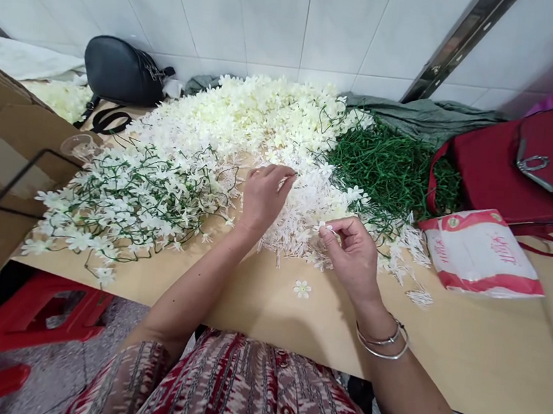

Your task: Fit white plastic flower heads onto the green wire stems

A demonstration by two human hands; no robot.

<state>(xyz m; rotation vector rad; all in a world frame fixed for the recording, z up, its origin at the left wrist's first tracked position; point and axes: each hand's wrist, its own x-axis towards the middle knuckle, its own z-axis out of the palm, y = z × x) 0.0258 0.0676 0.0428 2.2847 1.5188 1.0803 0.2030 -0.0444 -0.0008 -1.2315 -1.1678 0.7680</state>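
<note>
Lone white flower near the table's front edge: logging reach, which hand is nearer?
Right. The right hand, pinching a white piece, sits just beyond the lone flower, to its right; the left hand is farther, up-left on the white pile.

The left hand is presented back upward, with its forearm entering from the lower left and the wrist nearly straight. Its fingers are curled, tips closed against the thumb in a pinch. The right hand sits nearer the body, forearm entering from the lower right. Its thumb and forefinger tips are pressed together, and the remaining fingers are curled behind the pinch. The two pinches are apart, the left beyond the right.
</note>
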